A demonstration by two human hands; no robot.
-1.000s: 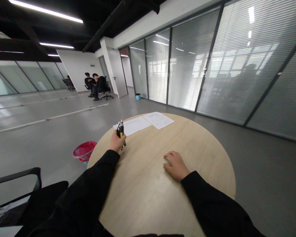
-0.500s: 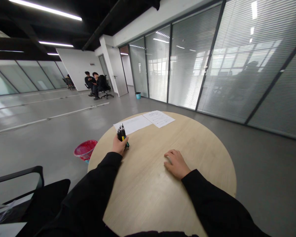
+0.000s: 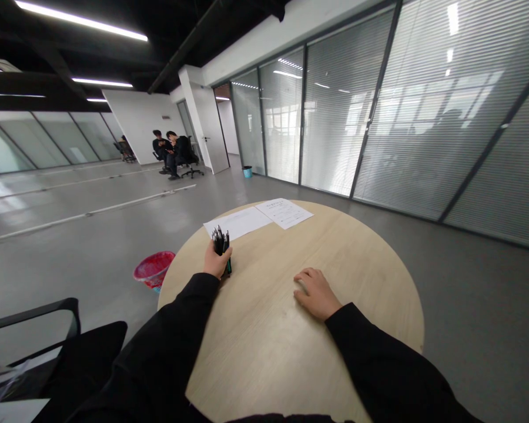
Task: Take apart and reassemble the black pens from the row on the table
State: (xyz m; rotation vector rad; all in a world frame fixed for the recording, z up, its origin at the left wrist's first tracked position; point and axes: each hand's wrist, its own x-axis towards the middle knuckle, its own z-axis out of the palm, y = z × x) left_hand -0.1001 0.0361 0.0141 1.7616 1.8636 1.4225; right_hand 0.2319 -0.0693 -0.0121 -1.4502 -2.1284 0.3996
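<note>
My left hand [image 3: 214, 264] is closed around a bundle of pens [image 3: 221, 243], held upright with their lower ends near the round wooden table [image 3: 357, 258]. The pens are dark, with a green one showing on the right side. My right hand [image 3: 317, 292] lies palm down on the tabletop, fingers loosely together and slightly curled, holding nothing. Two white sheets of paper [image 3: 259, 218] lie at the far edge of the table, beyond the pens.
A red waste basket [image 3: 152, 269] stands on the grey floor left of the table. A black chair [image 3: 48, 346] is at my lower left. Two people sit on office chairs [image 3: 173, 153] far off by a white wall. Glass walls with blinds run along the right.
My left hand has shifted slightly right with the pens and the bundle has turned a little, hiding the yellow pen. The right hand has stayed in place.
</note>
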